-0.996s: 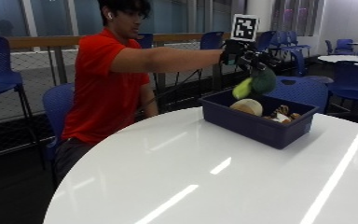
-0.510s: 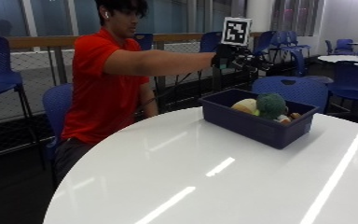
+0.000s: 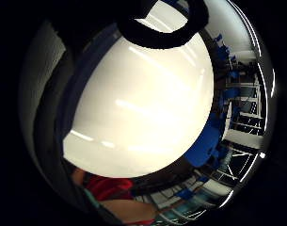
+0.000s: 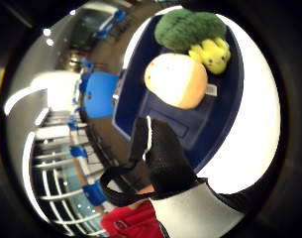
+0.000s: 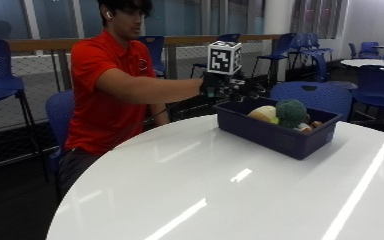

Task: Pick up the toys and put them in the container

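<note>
Outside view: a person in a red shirt [image 5: 105, 95] sits at a round white table [image 5: 198, 200]. The gloved right hand [image 5: 226, 86], empty and with fingers relaxed, hovers just beside the near end of the blue container [image 5: 272, 134]; half a second earlier it was higher and further over the bin. The green toy [image 5: 290, 112], held above the bin a second ago, now lies inside beside the cream toy [image 5: 264, 113].

Little-finger palm view: bare tabletop [image 3: 147, 108].

Thumb-side palm view: green toy [image 4: 182, 29], yellow toy [image 4: 212, 52] and cream toy [image 4: 175, 79] inside the container [image 4: 210, 134].
</note>
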`<state>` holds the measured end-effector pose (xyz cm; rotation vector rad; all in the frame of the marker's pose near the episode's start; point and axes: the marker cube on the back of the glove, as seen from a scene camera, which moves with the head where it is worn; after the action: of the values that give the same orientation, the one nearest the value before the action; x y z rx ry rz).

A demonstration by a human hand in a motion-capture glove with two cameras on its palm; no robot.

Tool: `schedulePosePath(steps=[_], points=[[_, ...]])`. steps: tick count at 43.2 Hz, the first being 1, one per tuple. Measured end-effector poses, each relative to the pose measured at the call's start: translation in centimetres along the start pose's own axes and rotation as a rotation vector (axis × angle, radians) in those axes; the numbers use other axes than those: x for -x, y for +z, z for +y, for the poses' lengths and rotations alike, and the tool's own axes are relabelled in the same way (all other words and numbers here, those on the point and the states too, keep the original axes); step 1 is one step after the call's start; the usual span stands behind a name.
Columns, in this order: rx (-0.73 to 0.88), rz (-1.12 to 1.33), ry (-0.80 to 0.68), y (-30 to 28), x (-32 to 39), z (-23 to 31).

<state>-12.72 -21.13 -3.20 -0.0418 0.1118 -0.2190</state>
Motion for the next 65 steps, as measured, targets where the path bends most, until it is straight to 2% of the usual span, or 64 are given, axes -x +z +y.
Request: schedulePosePath(steps=[15, 27, 44, 65], points=[[0.028, -0.044, 0.038, 4.9, -4.8, 7.7], [0.041, -0.105, 0.06, 7.8, -8.2, 11.9], [0.044, -0.124, 0.123, 10.2, -12.5, 16.1], [0.044, -0.08, 0.156, 12.0, -14.4, 19.1]])
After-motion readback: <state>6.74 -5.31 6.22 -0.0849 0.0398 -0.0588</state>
